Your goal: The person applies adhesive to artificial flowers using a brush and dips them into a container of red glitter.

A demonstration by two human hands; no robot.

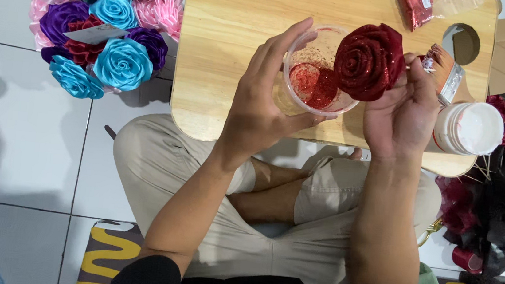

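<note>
Left hand [262, 109] gripping clear plastic cup [318, 71] of red glitter, tilted, over near edge of wooden board [232, 29]; right hand [400, 110] closed on dark red glittered rose [368, 60], touching cup's right rim; white jar [470, 127] on board's right edge

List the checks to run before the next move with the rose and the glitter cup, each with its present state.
1. Left hand grips cup: ok.
2. Right hand holds rose: ok.
3. Rose over cup mouth: not ok, mostly off to its right.
4. Glitter left in cup: ok.
5. Board under cup to catch spill: ok.
6. Rose coated all round: cannot tell, underside hidden.
</note>
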